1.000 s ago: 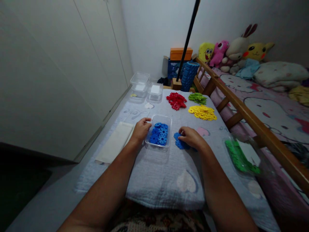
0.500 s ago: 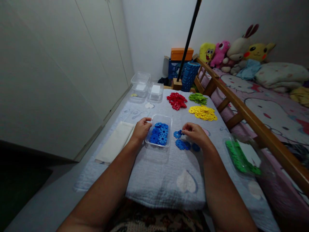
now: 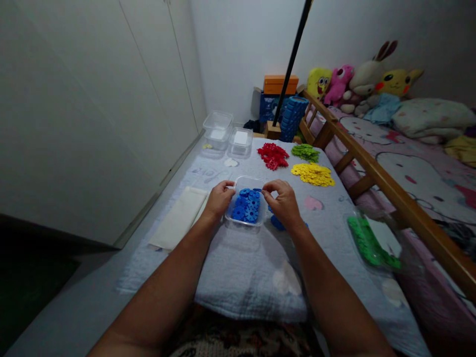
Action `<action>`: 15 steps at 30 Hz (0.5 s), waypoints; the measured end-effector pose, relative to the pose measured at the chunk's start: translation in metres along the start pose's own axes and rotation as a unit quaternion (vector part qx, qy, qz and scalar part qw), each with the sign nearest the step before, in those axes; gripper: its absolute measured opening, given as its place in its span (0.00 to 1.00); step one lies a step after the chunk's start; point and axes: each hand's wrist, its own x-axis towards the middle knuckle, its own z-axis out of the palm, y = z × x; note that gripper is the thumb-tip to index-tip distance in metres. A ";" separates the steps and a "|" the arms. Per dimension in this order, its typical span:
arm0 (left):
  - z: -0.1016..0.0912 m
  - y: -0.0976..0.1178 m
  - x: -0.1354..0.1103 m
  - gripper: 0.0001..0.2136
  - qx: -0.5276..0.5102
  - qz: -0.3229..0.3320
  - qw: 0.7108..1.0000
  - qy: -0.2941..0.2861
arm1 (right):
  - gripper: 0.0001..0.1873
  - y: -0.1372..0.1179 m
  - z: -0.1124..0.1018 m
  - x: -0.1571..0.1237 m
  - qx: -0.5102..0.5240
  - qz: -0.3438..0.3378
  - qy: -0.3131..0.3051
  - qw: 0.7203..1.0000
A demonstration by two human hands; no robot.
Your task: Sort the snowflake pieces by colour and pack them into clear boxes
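Note:
A clear plastic container (image 3: 243, 224) stands on the cloth-covered table, holding several blue snowflake discs (image 3: 245, 206). My left hand (image 3: 220, 198) grips its left rim between thumb and fingers. Over the container's right rim, my right hand (image 3: 280, 198) pinches a blue snowflake disc (image 3: 258, 190), seen nearly edge-on. More blue discs (image 3: 277, 222) lie on the cloth under and beside my right hand, partly hidden by it.
Beyond the container lie piles of red (image 3: 273, 156), light green (image 3: 305, 152) and yellow discs (image 3: 313, 174). Clear containers (image 3: 240, 142) stand at the back left. A folded cream cloth (image 3: 178, 218) lies left; a box of green pieces (image 3: 372, 243) sits right, by the wooden bed rail (image 3: 366, 163).
My right hand has moved left from the loose blue discs to the container's right rim, carrying a blue disc. My left hand stays on the container.

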 end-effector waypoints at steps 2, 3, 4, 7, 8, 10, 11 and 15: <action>0.000 0.000 0.000 0.17 -0.004 -0.003 1.000 -0.002 | 0.04 0.000 0.005 0.001 -0.046 0.000 -0.001 0.999; 0.001 0.000 0.000 0.17 -0.005 -0.005 1.000 -0.003 | 0.04 0.000 0.008 0.001 -0.065 0.001 -0.002 0.998; 0.001 0.001 -0.001 0.17 -0.005 -0.006 1.000 -0.005 | 0.04 0.001 0.010 0.002 -0.082 0.002 -0.002 0.997; 0.001 0.003 -0.002 0.17 -0.007 -0.006 1.000 -0.005 | 0.04 0.003 0.016 0.003 -0.124 0.011 0.005 0.992; 0.001 0.004 -0.002 0.17 -0.006 -0.006 1.000 -0.005 | 0.05 0.004 0.018 0.003 -0.135 0.014 0.008 0.991; 0.000 0.005 -0.002 0.17 -0.006 -0.006 1.000 -0.006 | 0.05 0.007 0.021 0.003 -0.152 0.016 0.009 0.988; 0.000 0.005 -0.003 0.17 -0.007 -0.006 1.000 -0.007 | 0.05 0.008 0.021 0.003 -0.155 0.016 0.006 0.988; 0.000 0.004 -0.003 0.17 -0.014 -0.008 1.000 -0.007 | 0.06 0.012 0.019 0.001 -0.138 0.017 -0.004 0.990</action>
